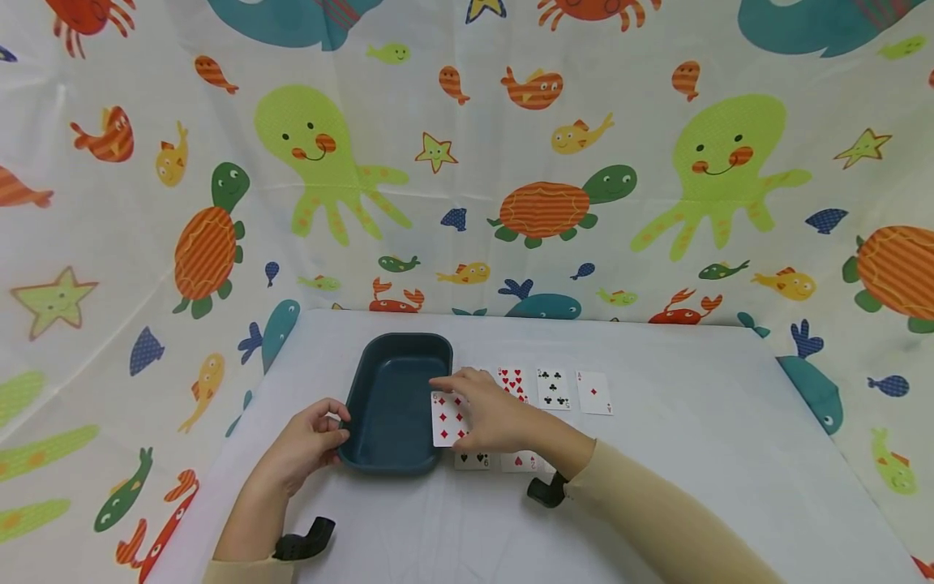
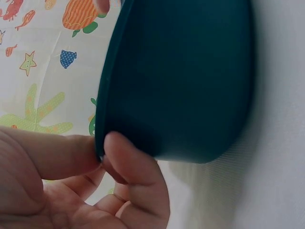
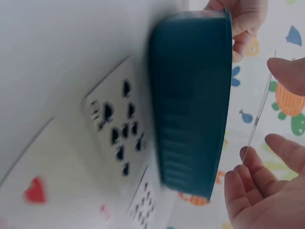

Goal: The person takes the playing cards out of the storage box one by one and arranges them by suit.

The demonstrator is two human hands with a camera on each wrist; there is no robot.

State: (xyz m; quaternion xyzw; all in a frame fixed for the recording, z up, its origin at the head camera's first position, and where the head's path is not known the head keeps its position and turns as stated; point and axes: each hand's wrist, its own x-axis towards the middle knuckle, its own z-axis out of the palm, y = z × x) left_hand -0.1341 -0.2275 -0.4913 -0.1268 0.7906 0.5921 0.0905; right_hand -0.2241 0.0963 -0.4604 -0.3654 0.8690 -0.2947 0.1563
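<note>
The right hand (image 1: 487, 415) is pinching a red diamonds card (image 1: 448, 419), face up, over the right rim of the dark teal tray (image 1: 394, 410). The left hand (image 1: 310, 444) is gripping the tray's left rim. More cards (image 1: 553, 388) are lying just right; the white table (image 1: 693, 454) is lying open beyond.

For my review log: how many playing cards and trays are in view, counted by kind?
Playing cards: 6, one diamonds card in the right hand, hearts card, clubs card, ace of diamonds, spades card, low hearts card
Trays: 1, dark teal tray, left hand on its rim
Total: 7
</note>
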